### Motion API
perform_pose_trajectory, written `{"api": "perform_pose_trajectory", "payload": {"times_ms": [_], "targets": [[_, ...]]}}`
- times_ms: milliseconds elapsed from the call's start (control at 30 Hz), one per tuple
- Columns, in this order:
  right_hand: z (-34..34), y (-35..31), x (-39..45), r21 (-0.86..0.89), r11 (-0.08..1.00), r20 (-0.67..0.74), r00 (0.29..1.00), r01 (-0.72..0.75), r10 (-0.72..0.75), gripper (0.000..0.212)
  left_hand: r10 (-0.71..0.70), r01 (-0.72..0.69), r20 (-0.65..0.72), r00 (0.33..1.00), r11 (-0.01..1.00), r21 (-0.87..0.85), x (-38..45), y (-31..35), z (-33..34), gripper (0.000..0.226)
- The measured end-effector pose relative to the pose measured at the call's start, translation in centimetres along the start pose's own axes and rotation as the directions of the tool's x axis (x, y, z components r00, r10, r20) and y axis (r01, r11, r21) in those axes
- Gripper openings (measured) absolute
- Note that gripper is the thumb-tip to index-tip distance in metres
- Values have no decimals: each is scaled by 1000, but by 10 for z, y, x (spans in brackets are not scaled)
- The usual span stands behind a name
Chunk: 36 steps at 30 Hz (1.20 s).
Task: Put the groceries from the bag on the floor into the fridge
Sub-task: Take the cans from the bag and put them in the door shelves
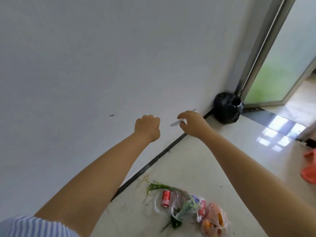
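The groceries lie on the pale floor near the wall, low in the head view. A clear plastic bag (181, 206) holds a red cola can (166, 198), long green vegetables (184, 207) and a second can. Beside it, a thin bag of oranges (213, 219) rests on the floor. Both my arms reach forward toward the white wall, well above the bags. My left hand (147, 127) is closed in a fist with nothing visible in it. My right hand (191, 124) has its fingers curled and apart, and it holds nothing. No fridge is in view.
A tied black rubbish bag (227, 108) sits in the corner by a frosted glass door (282, 65) with a metal frame. An orange-red plastic bag (309, 170) lies at the right edge. The wall (68, 65) shows chipped paint marks near my hands.
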State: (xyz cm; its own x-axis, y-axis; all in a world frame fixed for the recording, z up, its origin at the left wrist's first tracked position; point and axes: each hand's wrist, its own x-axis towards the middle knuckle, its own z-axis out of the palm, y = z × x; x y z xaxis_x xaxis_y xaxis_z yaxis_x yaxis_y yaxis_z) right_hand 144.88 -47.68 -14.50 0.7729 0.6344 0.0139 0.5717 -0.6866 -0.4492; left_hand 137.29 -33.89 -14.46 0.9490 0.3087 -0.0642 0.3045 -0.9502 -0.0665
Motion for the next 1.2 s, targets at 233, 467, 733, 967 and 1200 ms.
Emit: {"api": "perform_pose_trajectory", "payload": {"times_ms": [233,467,733,967,1200], "targets": [[135,54,17,1,960,134,951,-280,278,35,201,-185,183,962,978,-98,66,-14,124,35],[339,155,0,-23,908,221,883,-419,413,32,263,-232,336,904,964,-131,82,-8,347,32],[599,257,-45,-228,954,439,854,-193,278,37,210,-137,538,816,975,-173,72,4,642,33],[710,315,-30,-369,922,611,778,117,146,38,146,37,532,834,948,-317,100,29,801,59],[699,348,-27,-667,731,385,772,-146,505,30,200,-18,609,768,956,-292,96,47,842,115]]}}
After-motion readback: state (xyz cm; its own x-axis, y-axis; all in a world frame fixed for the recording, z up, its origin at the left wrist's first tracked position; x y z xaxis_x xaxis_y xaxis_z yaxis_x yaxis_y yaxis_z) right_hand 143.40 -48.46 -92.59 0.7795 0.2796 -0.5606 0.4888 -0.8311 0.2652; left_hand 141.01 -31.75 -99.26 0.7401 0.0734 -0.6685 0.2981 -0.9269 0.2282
